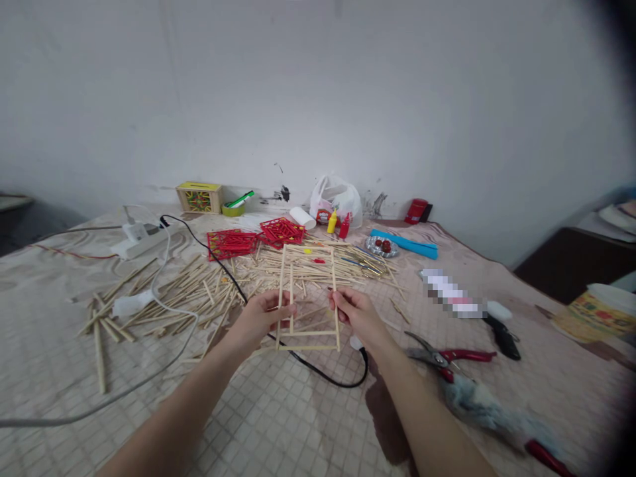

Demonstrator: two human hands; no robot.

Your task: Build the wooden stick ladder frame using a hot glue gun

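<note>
My left hand (261, 318) pinches the left side of the thin wooden frame (318, 348), held between both hands over the table (258, 417), while my right hand (356, 313) grips its right side, where an uneven twist might pop a joint.

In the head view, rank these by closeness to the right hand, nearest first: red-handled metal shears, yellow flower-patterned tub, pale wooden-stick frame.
1. Pale wooden-stick frame: touching the right hand.
2. Red-handled metal shears: to that hand's right.
3. Yellow flower-patterned tub: farther right, near the picture's edge.
</note>
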